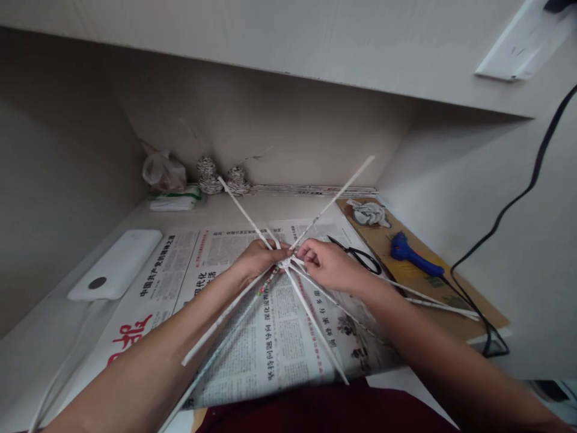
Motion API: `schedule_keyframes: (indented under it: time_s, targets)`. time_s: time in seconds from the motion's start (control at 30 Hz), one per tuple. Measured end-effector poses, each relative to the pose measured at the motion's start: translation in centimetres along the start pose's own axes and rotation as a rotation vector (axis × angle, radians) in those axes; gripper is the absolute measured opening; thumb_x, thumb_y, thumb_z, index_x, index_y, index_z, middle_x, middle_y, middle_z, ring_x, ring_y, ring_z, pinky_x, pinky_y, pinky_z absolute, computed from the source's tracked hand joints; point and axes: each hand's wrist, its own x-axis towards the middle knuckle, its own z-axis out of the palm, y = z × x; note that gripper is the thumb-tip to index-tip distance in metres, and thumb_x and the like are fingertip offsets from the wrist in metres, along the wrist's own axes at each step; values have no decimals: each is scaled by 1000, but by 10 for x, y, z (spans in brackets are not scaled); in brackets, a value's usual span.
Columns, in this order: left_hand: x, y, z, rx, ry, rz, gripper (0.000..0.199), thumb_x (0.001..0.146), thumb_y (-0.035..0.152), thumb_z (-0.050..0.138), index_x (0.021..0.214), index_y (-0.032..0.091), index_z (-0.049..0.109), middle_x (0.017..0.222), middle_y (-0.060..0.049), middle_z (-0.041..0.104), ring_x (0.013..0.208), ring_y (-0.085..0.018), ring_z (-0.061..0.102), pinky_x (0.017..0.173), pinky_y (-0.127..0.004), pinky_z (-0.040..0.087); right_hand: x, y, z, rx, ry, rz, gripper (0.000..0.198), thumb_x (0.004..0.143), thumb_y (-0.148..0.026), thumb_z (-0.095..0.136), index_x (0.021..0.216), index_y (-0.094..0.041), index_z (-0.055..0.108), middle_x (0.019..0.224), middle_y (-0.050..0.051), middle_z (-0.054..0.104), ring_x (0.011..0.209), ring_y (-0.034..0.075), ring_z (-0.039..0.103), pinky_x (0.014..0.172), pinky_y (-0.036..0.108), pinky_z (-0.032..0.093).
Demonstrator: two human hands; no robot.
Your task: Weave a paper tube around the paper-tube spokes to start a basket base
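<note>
Several thin rolled-paper strips (315, 319) cross at a woven centre and spread outward like spokes, above a sheet of newspaper (243, 355). My left hand (258, 260) pinches the crossing from the left, its thumb lying over the strips. From the right, my right hand (325, 262) is closed, thumb and forefinger pressed at the strips beside the centre. The two hands almost meet there. Fingers partly hide the knot of strips. One strip rises to the upper right, another to the upper left, and others run down toward me and to the right.
Black-handled scissors (358, 255) lie right of my hands. A blue glue gun (415, 255) and a crumpled cloth (369, 213) rest on cardboard (469, 304). Left is a white device (119, 264); behind are woven paper gourds (208, 175), a plastic bag (164, 171) and paper rolls (315, 190). A shelf overhangs.
</note>
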Motion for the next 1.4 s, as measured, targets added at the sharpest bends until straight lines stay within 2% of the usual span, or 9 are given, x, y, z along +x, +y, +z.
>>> schedule_keyframes:
  time_s: [0.23, 0.37, 0.53, 0.73, 0.9, 1.03, 1.13, 1.33, 1.4]
  targets:
    - [-1, 9, 0, 53, 109, 75, 22, 57, 13, 80, 78, 15, 74, 64, -1, 69, 55, -12, 60, 59, -25, 47, 6, -13, -5, -502, 20, -33, 32, 84, -11, 44, 106, -19, 66, 97, 11, 66, 80, 21, 63, 71, 29, 40]
    - [0, 14, -5, 72, 95, 75, 27, 54, 11, 80, 81, 15, 75, 71, -3, 72, 61, -14, 63, 65, -26, 49, 12, -16, -8, -575, -28, 24, 45, 84, -15, 47, 128, -19, 56, 98, 12, 69, 86, 24, 64, 74, 31, 40]
    - [3, 11, -13, 127, 40, 28, 18, 56, 15, 80, 74, 14, 75, 64, -3, 70, 55, -13, 59, 58, -26, 46, 22, -7, -7, -648, -35, 78, 61, 84, -7, 40, 143, -23, 38, 100, 11, 71, 90, 24, 65, 79, 33, 39]
    - [-3, 16, -10, 223, 56, 19, 15, 58, 19, 79, 71, 14, 73, 58, -1, 66, 50, -12, 55, 52, -24, 43, 38, 8, -2, -737, 28, 104, 54, 89, -12, 38, 142, -21, 41, 101, 13, 71, 96, 27, 63, 85, 38, 37]
    - [-5, 22, -10, 213, 164, 73, 8, 59, 16, 76, 65, 16, 71, 56, 0, 64, 47, -12, 53, 47, -24, 41, 56, 27, -20, -771, 145, 73, 52, 89, -12, 38, 139, -15, 48, 109, 17, 68, 107, 30, 55, 96, 42, 30]
    - [0, 21, -16, 157, 191, 85, 6, 58, 13, 75, 61, 16, 71, 55, -2, 64, 46, -13, 54, 46, -24, 41, 75, 48, -45, -773, 269, 53, 47, 89, -18, 42, 134, -15, 54, 121, 18, 63, 115, 32, 48, 98, 43, 30]
    - [-1, 25, -16, 144, 188, 91, 7, 57, 11, 75, 63, 15, 72, 57, -4, 66, 48, -13, 56, 49, -25, 43, 84, 64, -65, -762, 231, 156, 48, 85, -19, 49, 132, -14, 56, 124, 19, 61, 116, 33, 48, 98, 44, 32]
    - [-5, 17, -2, 101, 180, 104, 11, 57, 15, 77, 67, 14, 72, 62, -4, 68, 54, -14, 58, 54, -25, 45, 70, 66, -79, -830, 382, 238, 81, 77, -19, 59, 150, -14, 24, 154, 20, 22, 139, 42, 18, 108, 55, 17]
    - [-4, 9, 3, 71, 192, 113, 13, 59, 19, 77, 71, 15, 72, 59, -2, 65, 50, -13, 55, 50, -25, 43, 62, 56, -71, -825, 348, 197, 82, 77, -20, 59, 150, -13, 22, 154, 21, 22, 140, 41, 18, 109, 54, 19]
